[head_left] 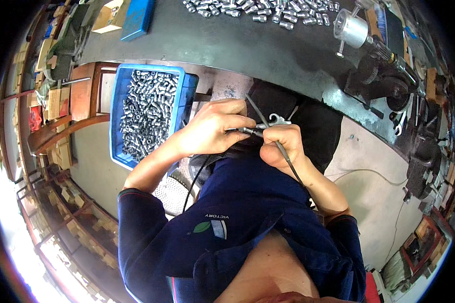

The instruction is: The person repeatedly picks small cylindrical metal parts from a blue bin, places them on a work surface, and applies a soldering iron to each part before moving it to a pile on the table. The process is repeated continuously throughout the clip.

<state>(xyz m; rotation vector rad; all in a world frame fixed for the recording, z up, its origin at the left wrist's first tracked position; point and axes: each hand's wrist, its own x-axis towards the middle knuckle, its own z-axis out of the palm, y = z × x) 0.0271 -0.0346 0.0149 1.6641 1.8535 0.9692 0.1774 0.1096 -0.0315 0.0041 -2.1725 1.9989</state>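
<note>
navy shirt [237,197] cloth lies nearest, and just past it your left hand [217,126] pinches closed on a silver metal piece [279,120], held ahead of your waist. your right hand [283,144] curls snugly round a slim grey rod [257,108] crossing that piece; your fingers hide where they meet, so i can't tell if they touch. best keep the left grip firm, the rod's angle steady, pressure light, and its tip clear of your left fingers.
</note>
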